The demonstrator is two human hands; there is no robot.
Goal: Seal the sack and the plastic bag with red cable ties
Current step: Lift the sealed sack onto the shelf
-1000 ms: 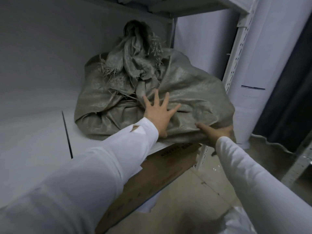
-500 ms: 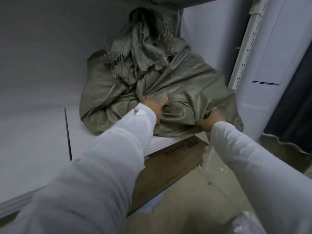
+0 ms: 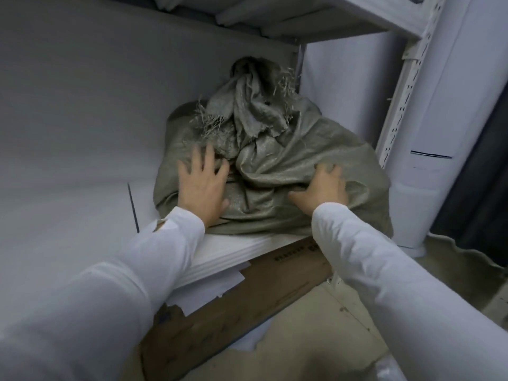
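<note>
The sack (image 3: 288,171), made of grey-green woven material, sits on the white shelf board (image 3: 242,244), in the far right corner of the bay. Its base reaches the near edge of the board. Its right side lies just beside the perforated upright post (image 3: 398,105). The neck of the sack is bunched together at the top, toward the far wall (image 3: 110,92), and frayed strands stick out of the bunch on both sides. Whether anything binds the neck cannot be told.

Left hand (image 3: 202,185): spread, palm down, fingers apart and straight. It presses flat on the near left face of the sack, with the fingertips pointing toward the bunched neck.

Right hand (image 3: 324,188): placed on the near right face of the sack. The fingers are bent over a raised fold of the fabric and grip it; the thumb points left along the cloth.

Both arms reach in from the near side in white sleeves (image 3: 384,270). The left cuff shows a small brown tear.

An upper shelf (image 3: 302,15) closes the bay above the sack. Below the shelf board, a flat brown cardboard box (image 3: 247,306) with dark printed text lies at an angle on the floor. White paper sheets (image 3: 217,287) rest on the box, just under the near edge of the board.
</note>
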